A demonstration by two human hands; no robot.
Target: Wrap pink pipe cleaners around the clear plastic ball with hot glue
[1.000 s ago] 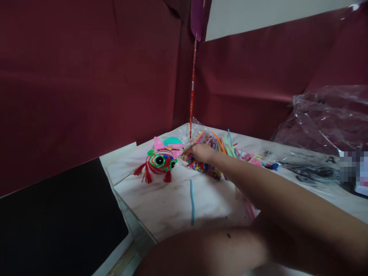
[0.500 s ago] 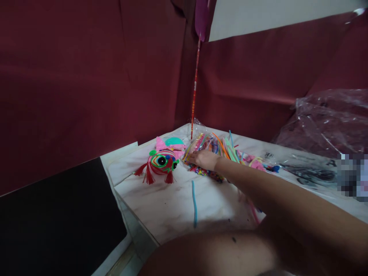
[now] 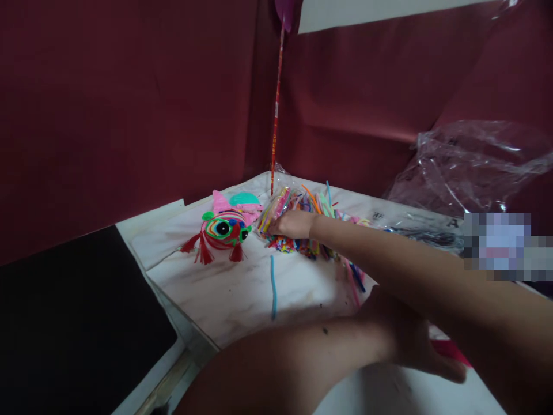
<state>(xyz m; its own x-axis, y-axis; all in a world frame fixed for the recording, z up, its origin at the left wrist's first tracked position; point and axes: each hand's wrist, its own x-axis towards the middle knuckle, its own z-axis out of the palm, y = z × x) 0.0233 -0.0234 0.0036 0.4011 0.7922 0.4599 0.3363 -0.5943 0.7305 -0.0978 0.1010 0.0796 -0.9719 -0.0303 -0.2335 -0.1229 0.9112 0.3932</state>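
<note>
1. Head view: your right hand (image 3: 290, 223) reaches far out across the white table (image 3: 242, 294) and lies on the near end of a clear bag of sticks (image 3: 283, 203), fingers stretched flat towards the left. You cannot tell from here whether the fingertips pinch the plastic or only rest on it.
2. The bag sits near the far corner of the table, just right of the toy (image 3: 222, 230), with many coloured sticks in it and more spilling out to the right under your forearm. A patch of small beads (image 3: 294, 246) lies against the bag's near edge, right below your hand.
3. Your left hand (image 3: 406, 340) lies low on the near part of the table, crossed under your right forearm. Its fingers point right and look loosely extended; a pink strip (image 3: 449, 350) shows just beyond them, touching or nearly so. Whether you grip it is hidden.
4. A single blue stick (image 3: 273, 285) lies alone on the table, between the bag and your left arm, pointing roughly towards you.
5. The toy is striped red, green and pink, with big round eyes and red tassels; it stands just left of your right hand, not touching it.
6. A red pole (image 3: 275, 115) rises in the corner behind the bag, against the maroon cloth (image 3: 108, 104).
7. A crumpled plastic sheet (image 3: 470, 167) lies at the far right, well apart from both hands.
8. A black panel (image 3: 73, 328) sits left of the table.
</note>
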